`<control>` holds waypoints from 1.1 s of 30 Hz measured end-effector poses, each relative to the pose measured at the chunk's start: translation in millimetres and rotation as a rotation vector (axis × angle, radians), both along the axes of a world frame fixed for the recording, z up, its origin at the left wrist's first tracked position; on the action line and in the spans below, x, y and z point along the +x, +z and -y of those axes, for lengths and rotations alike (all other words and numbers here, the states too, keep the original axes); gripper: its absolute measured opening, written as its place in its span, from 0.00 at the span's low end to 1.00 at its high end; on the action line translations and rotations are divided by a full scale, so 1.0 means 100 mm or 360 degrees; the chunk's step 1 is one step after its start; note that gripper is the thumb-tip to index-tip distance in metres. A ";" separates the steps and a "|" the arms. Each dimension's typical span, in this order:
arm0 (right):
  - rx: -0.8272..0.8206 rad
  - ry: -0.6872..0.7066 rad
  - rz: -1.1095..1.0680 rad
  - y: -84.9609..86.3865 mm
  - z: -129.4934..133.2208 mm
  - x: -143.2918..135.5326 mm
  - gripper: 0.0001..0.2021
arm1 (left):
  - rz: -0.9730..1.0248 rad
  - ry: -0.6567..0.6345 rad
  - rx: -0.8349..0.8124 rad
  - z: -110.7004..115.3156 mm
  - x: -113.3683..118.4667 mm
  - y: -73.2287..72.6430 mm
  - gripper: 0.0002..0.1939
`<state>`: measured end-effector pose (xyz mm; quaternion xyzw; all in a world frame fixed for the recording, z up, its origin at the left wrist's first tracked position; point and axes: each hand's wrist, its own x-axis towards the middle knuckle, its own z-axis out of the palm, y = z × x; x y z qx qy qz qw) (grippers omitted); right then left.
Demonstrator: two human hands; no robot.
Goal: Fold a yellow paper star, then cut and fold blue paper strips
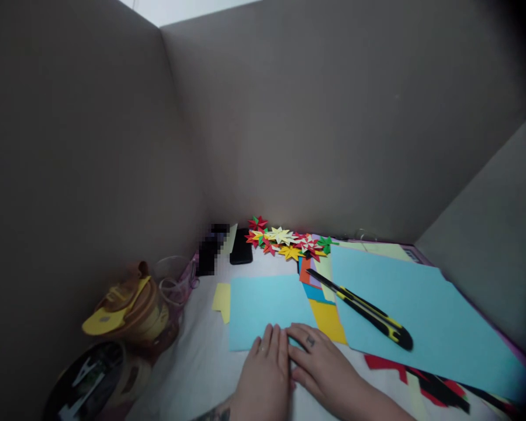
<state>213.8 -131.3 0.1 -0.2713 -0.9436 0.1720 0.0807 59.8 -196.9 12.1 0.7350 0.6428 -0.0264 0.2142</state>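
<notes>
Left of hands [263, 374] [322, 362] on blue paper [267, 304], a disc [107, 359] bears blurred marks [90, 386].

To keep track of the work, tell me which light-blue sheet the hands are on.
The smaller sheet, in the middle: the left hand and right hand rest at its near edge. The larger sheet, at right, bears the cutter's handle.
</notes>
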 end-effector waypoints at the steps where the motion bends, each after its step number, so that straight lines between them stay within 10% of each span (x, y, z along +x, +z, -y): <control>1: -0.0014 0.0005 0.0033 0.00 0.00 0.00 0.21 | 0.0013 0.0028 -0.0050 0.05 0.00 0.00 0.30; 15: -0.0082 -0.0025 0.0005 0.00 -0.01 0.02 0.19 | -0.0160 0.0115 -0.0321 0.08 -0.19 0.21 0.39; 22: -0.0047 -0.0038 0.0006 0.01 0.00 0.03 0.18 | -0.0248 0.0378 -0.0057 0.03 -0.49 0.46 0.18; 29: -0.0037 -0.0017 -0.0053 0.05 0.01 0.04 0.19 | 0.0588 0.1016 0.0680 -0.67 -1.08 0.23 0.15; 33: -0.0045 -0.0026 -0.0026 0.08 0.02 0.04 0.19 | 0.0338 0.1531 0.0884 -1.22 -1.51 0.02 0.27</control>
